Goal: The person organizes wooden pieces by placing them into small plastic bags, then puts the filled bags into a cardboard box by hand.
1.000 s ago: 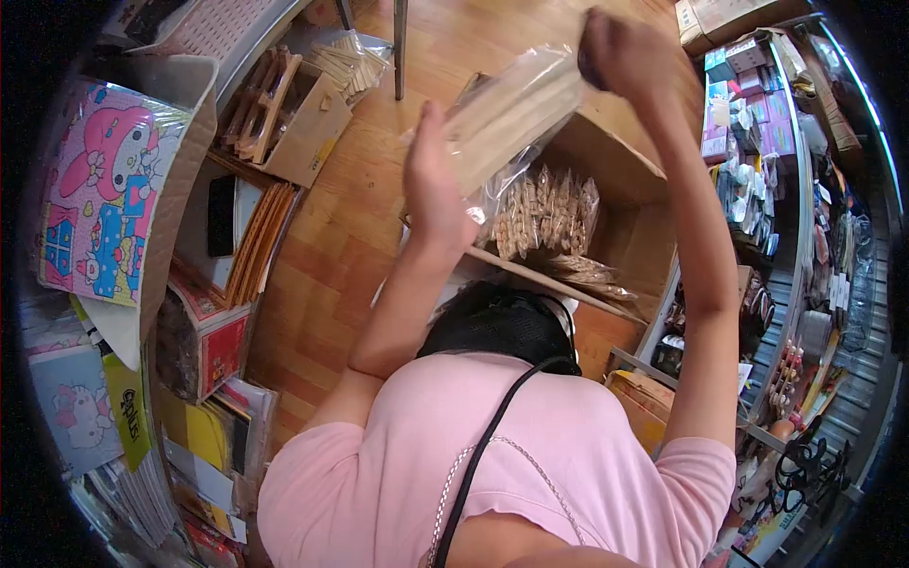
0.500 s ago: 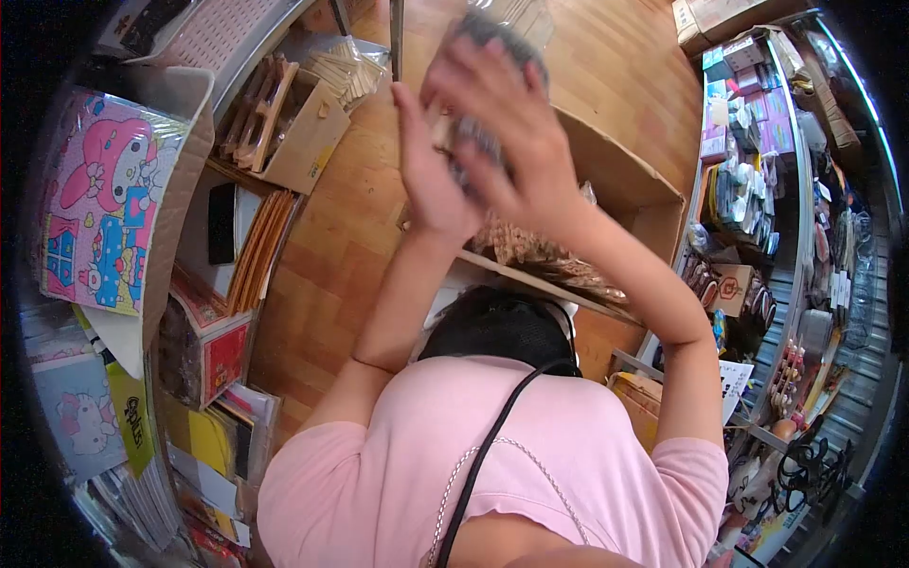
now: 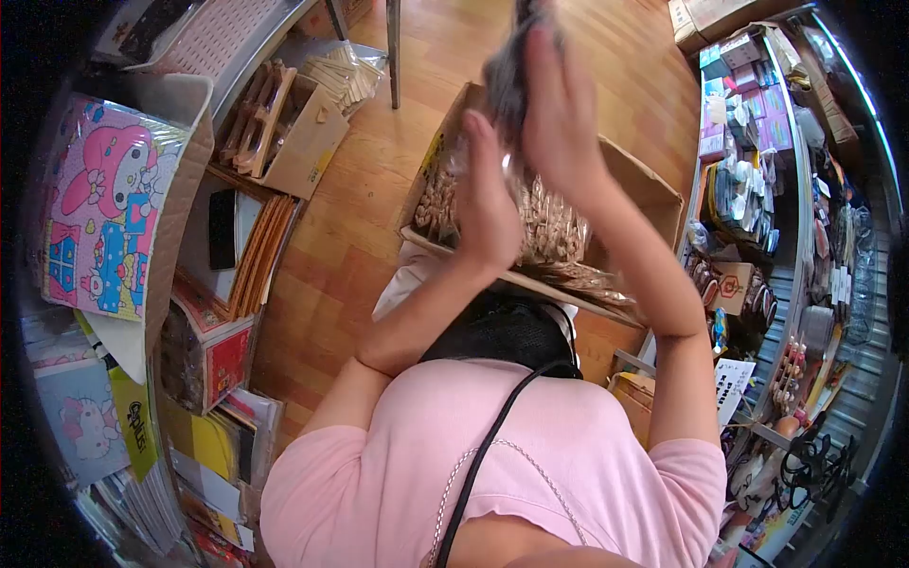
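Above an open cardboard box [image 3: 653, 208], a dark grey packet [image 3: 507, 80] is held between my two hands, blurred by motion. It seems wrapped in shiny clear plastic, and its contents cannot be made out. My left hand [image 3: 490, 204] supports it from the left and below, thumb up, the other fingers mostly hidden. Against its right side lies my right hand [image 3: 565, 133], fingers pointing away from me and smeared. Beneath the hands, the box holds many small light-brown pieces in clear plastic bags [image 3: 559, 227].
Shelves with packaged goods [image 3: 748, 199] run along the right. On the left are a carton of wooden pieces [image 3: 303, 142], a phone-like black slab [image 3: 222, 229], and a pink cartoon picture [image 3: 109, 199]. A black bag [image 3: 502, 331] sits at my lap. A metal leg [image 3: 394, 57] stands beyond.
Both hands have shifted to the right with the dark packet, uncovering more of the box's contents. The right hand has turned from lying across the packet to edge-on beside it.
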Available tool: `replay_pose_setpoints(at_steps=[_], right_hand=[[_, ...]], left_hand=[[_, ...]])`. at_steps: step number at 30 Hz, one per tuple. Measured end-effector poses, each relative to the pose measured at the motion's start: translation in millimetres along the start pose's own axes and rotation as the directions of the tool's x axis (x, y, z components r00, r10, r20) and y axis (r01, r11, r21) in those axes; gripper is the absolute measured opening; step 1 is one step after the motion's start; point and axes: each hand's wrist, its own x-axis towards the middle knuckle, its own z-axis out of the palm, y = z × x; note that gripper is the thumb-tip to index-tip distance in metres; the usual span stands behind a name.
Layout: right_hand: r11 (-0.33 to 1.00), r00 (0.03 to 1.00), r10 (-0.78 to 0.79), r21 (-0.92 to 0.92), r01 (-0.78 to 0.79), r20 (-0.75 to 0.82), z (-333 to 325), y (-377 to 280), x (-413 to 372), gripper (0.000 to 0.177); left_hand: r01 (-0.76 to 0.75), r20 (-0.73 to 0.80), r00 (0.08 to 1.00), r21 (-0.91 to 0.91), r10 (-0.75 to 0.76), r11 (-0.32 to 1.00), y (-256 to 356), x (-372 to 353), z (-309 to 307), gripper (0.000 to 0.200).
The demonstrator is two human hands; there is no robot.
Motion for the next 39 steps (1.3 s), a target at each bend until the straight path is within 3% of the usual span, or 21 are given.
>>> replay_pose_setpoints(at_steps=[1,2,3,5,6,7,10,12,15,16,17,22,23,25,28,31,33,35,36,37,39], right_hand=[[0.992,0.996,-0.047,-0.124,0.038,-0.072,-7,2,17,0.037],[0.999,0.995,0.025,-0.024,-0.028,-0.099,-12,1,33,0.028],[0.993,0.988,0.100,0.079,-0.091,-0.116,-14,-3,41,0.020],[0.944,0.987,-0.154,-0.299,0.137,-0.034,-6,22,22,0.042],[0.988,0.997,-0.007,-0.155,0.018,0.073,-2,11,9,0.029],[0.923,0.948,-0.318,-0.228,0.309,-0.003,12,33,-4,0.038],[0.961,0.969,-0.244,-0.124,0.245,0.029,14,10,-33,0.046],[0.856,0.891,-0.436,-0.249,0.454,0.125,0,12,-17,0.041],[0.778,0.809,-0.580,-0.230,0.585,0.093,-22,17,21,0.042],[0.754,0.831,-0.554,-0.392,0.528,0.055,-24,-12,28,0.018],[0.971,0.997,-0.063,-0.226,0.072,0.049,-31,-13,34,0.017],[0.791,0.819,-0.471,-0.254,0.556,0.327,-10,12,-13,0.051],[0.785,0.804,-0.461,-0.249,0.567,0.376,-8,10,-27,0.053],[0.718,0.728,-0.546,-0.216,0.662,0.414,-18,20,-17,0.042],[0.821,0.857,-0.360,-0.312,0.479,0.368,-42,34,15,0.039],[0.785,0.885,-0.416,-0.410,0.465,0.207,-38,44,25,0.036],[0.802,0.881,-0.389,-0.373,0.467,0.269,-22,32,-10,0.040],[0.712,0.781,-0.525,-0.330,0.621,0.338,-12,29,-23,0.036],[0.748,0.773,-0.519,-0.242,0.617,0.366,-14,29,-20,0.040],[0.787,0.768,-0.508,-0.153,0.598,0.390,-16,30,-20,0.045],[0.712,0.795,-0.538,-0.353,0.606,0.280,-26,39,9,0.034]], left_hand=[[-0.017,-0.055,0.998,0.017,0.018,1.000,0,-8,6,0.062],[-0.019,0.029,1.000,0.335,0.010,0.942,-17,-21,-11,0.063],[0.123,-0.132,0.986,0.132,-0.106,0.984,-17,-25,-4,0.064],[-0.083,0.044,0.996,0.362,0.072,0.929,-14,-16,-1,0.064],[-0.026,0.036,0.999,0.196,0.019,0.980,-8,-7,-1,0.063],[0.036,0.038,0.999,0.025,-0.037,0.999,-2,4,-6,0.063],[0.051,0.061,0.997,-0.128,-0.044,0.990,2,15,-14,0.060],[0.163,0.014,0.985,-0.354,-0.169,0.921,-2,12,-15,0.058],[0.179,-0.015,0.981,-0.287,-0.191,0.941,-4,-3,-4,0.056],[0.150,0.005,0.988,-0.309,-0.156,0.939,-4,-7,1,0.054],[0.151,0.004,0.988,-0.312,-0.158,0.938,-4,-8,2,0.054],[0.254,0.007,0.954,-0.547,-0.299,0.798,-24,7,-23,0.045],[0.259,0.064,0.955,-0.660,-0.290,0.705,-29,8,-31,0.042],[0.283,0.004,0.940,-0.565,-0.340,0.775,-26,9,-28,0.044],[0.364,-0.053,0.907,-0.400,-0.418,0.841,-20,5,-22,0.045],[0.345,-0.029,0.921,-0.404,-0.388,0.847,-21,5,-18,0.044],[0.317,-0.027,0.932,-0.420,-0.361,0.850,-26,7,-24,0.044],[0.241,0.232,0.970,-0.893,-0.071,0.379,-44,4,-44,0.034],[0.215,0.222,0.974,-0.878,-0.033,0.427,-42,3,-41,0.032],[0.238,-0.091,0.932,-0.575,-0.350,0.783,-15,11,-28,0.039],[0.348,0.084,0.934,-0.440,-0.348,0.828,-10,8,-30,0.035]])
